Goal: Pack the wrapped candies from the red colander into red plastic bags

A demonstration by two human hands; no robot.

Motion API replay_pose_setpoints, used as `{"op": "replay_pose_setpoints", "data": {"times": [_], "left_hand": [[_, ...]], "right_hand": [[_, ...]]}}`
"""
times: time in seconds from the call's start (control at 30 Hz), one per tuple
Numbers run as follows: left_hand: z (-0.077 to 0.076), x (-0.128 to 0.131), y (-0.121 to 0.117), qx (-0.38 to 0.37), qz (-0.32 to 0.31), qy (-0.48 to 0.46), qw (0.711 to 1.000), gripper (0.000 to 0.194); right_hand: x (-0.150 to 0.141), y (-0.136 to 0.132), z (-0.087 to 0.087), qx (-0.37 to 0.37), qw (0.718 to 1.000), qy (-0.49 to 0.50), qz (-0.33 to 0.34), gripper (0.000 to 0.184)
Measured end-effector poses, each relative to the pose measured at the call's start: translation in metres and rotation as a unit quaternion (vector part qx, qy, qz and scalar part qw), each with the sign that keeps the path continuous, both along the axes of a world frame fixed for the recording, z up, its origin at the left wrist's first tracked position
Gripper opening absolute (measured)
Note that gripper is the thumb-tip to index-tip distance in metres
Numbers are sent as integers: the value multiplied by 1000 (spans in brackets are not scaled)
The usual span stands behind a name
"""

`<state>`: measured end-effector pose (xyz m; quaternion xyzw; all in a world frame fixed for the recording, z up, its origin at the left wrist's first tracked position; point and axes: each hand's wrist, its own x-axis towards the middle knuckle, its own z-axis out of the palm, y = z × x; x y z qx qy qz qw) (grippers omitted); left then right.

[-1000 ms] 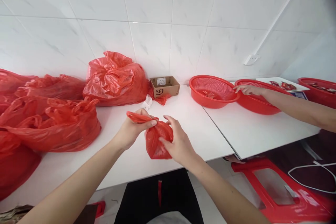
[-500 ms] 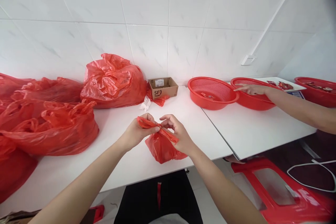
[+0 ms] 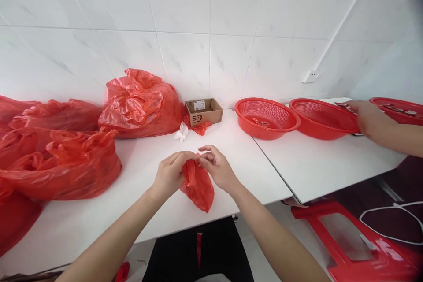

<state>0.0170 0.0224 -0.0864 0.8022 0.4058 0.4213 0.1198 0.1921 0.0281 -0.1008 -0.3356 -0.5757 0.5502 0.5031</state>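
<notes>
A small red plastic bag (image 3: 199, 185) hangs just above the white table (image 3: 145, 216) near its front edge, its lower end narrowed to a point. My left hand (image 3: 173, 171) is closed round the bag's gathered top from the left. My right hand (image 3: 218, 167) pinches the top from the other side, its thumb and fingertips meeting the left fingers. The bag's uppermost part is mostly hidden between the fingers. What the bag contains cannot be made out.
Large red bags (image 3: 139, 105) fill the table's left. A small cardboard box (image 3: 204, 112) and crumpled white tissue (image 3: 181, 132) lie ahead. Red baskets (image 3: 267, 130) stand right, where another person's hand (image 3: 370, 119) reaches in. A red stool (image 3: 333, 246) is below right.
The bag has turned and its body now looks narrower, with the loose top ends no longer spread over my fingers. The other person's hand has moved right, away from the middle basket's left rim.
</notes>
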Motion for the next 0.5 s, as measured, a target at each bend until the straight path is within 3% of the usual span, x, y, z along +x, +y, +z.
{"op": "replay_pose_setpoints", "data": {"times": [0.17,0.3,0.4,0.5], "left_hand": [[-10,-4,7,56,3,24,998,17],[4,-13,10,52,0,63,997,13],[22,-25,11,29,-47,108,993,15],[37,-42,8,27,-62,138,988,19]], "right_hand": [[-10,2,-2,-48,998,28,34,29],[-8,0,5,-43,999,-6,27,22],[-8,-5,12,40,993,-110,-31,16],[-14,-15,19,146,960,-228,-75,13]]}}
